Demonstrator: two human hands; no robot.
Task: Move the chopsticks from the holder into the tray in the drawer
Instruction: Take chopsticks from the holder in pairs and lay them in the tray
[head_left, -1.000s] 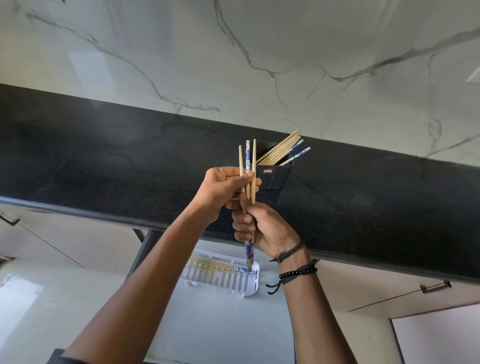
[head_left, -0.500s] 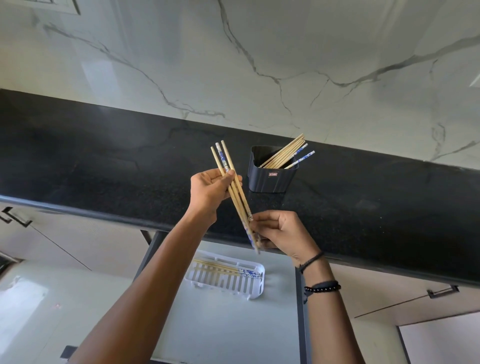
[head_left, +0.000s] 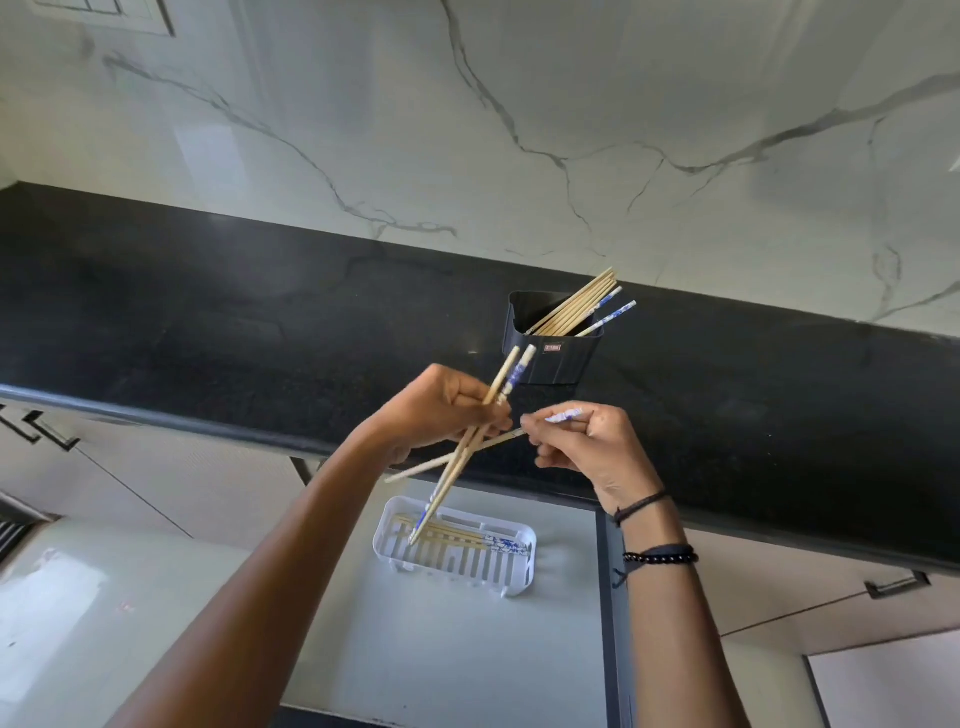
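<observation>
My left hand (head_left: 441, 410) grips two chopsticks (head_left: 457, 462), one plain wood and one blue-patterned, tilted with their tips pointing down over the white slotted tray (head_left: 511, 577). My right hand (head_left: 592, 447) pinches a third blue-patterned chopstick (head_left: 447, 460) that lies nearly level and crosses the other two. The tray sits in the open drawer (head_left: 467, 649) and holds several chopsticks (head_left: 467, 538) lying flat. The dark holder (head_left: 556, 358) stands on the black counter just beyond my hands, with several more chopsticks (head_left: 576, 306) leaning out to the right.
The black counter (head_left: 208, 332) runs across the view with a marble wall behind it. Its front edge overhangs the drawer's back. Closed cabinet fronts with dark handles (head_left: 896, 584) flank the drawer on both sides.
The bundle has split: my left hand tipped two chopsticks the other way, tips down over the tray, while my right hand moved up and right, drawing one patterned chopstick out sideways.
</observation>
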